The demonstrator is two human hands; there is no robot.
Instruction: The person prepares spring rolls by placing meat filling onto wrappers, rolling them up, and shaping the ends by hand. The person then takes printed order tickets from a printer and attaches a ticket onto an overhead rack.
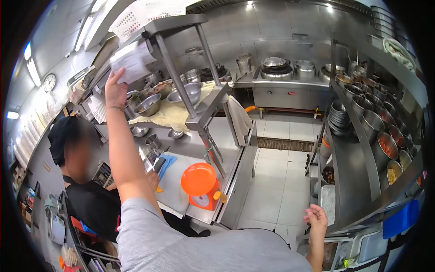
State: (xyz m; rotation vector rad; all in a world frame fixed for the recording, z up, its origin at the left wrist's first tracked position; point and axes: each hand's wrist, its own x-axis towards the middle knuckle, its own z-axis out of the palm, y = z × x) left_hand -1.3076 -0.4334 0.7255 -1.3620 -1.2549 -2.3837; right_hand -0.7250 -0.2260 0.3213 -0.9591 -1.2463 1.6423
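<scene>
My left hand [116, 90] is stretched up toward the raised steel shelf, its thumb and fingers closed on white paper slips [129, 62]. The slips hang just below the shelf edge. Low on the right, my right hand [317, 217] is held beside the rack with its fingers loosely bent and somewhat apart; I see nothing in it. Under my left arm, the steel counter carries a white cutting board [176, 192], a blue cloth [168, 162] and an orange scale [204, 199] with a round orange pan [199, 179].
A co-worker in black [86, 199] stands close on my left, a hand near a knife on the board. Metal bowls [149, 105] sit on the counter's upper level. A rack [349, 149] of filled metal pots lines my right. Stoves [276, 72] stand beyond the tiled aisle [276, 181].
</scene>
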